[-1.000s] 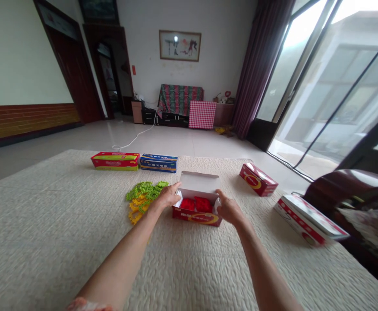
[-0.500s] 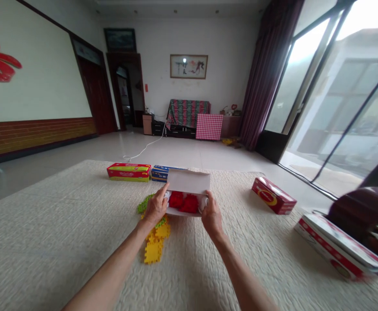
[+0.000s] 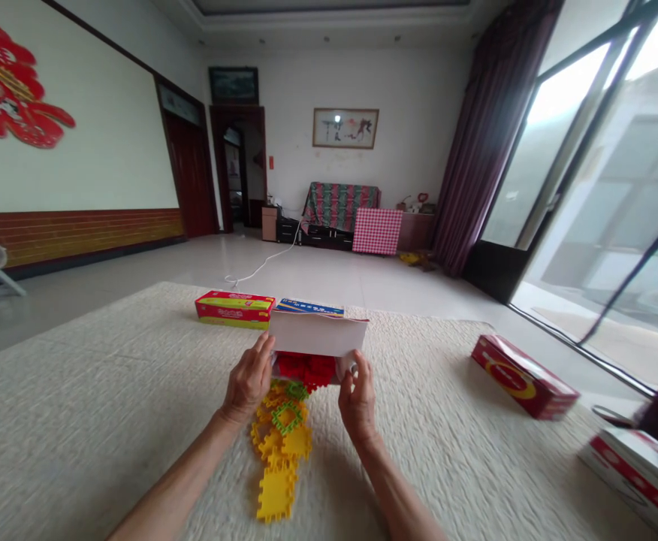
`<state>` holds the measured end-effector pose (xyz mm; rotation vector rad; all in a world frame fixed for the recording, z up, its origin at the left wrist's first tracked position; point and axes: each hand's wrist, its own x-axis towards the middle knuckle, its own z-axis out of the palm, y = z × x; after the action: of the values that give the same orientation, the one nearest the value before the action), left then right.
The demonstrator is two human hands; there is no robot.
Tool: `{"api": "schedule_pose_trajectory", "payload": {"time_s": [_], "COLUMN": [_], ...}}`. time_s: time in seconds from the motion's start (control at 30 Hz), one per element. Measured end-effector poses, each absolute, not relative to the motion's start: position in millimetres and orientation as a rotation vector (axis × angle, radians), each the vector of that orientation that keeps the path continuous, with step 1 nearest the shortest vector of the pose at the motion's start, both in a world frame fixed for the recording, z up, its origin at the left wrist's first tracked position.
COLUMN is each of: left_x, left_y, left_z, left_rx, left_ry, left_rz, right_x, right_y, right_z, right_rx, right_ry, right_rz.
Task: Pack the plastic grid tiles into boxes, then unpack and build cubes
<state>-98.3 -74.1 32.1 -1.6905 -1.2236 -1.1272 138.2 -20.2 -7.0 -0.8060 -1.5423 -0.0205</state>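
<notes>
Between my hands is a cardboard box with its white inner flap [image 3: 318, 334] raised. Red plastic pieces [image 3: 306, 369] show at its opening, some at the lower edge above the pile. My left hand [image 3: 250, 376] grips the box's left end, and my right hand [image 3: 358, 391] is closed on its right end, thumb and fingers at the corner. Below the box, yellow interlocking plastic pieces [image 3: 276, 492] lie on the cover, with green square pieces [image 3: 288, 417] among them. The outside of the box is mostly hidden.
Behind the held box lie a red and yellow-green box [image 3: 235, 309] and a blue box [image 3: 311, 306]. To the right are a dark red box [image 3: 523, 376] and a white and red box [image 3: 638, 481]. All rest on a cream quilted cover [image 3: 137, 421].
The box has tilted toward me, so its red pieces now show at the lower edge over the yellow and green ones. The camera view has shifted, with the surroundings sliding rightward.
</notes>
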Motion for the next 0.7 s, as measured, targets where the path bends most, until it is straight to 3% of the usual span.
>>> {"api": "schedule_pose_trajectory", "payload": {"time_s": [0.7], "left_x": [-120.6], "left_y": [-9.0], "left_z": [51.6], "left_rx": [-1.764], "left_ry": [-1.273], "left_rz": [-1.112], "right_x": [108.5], "right_y": [46.0], "right_z": [16.2], "right_rx": [-0.806], "right_ry": [-1.586], "right_rz": [0.050]}}
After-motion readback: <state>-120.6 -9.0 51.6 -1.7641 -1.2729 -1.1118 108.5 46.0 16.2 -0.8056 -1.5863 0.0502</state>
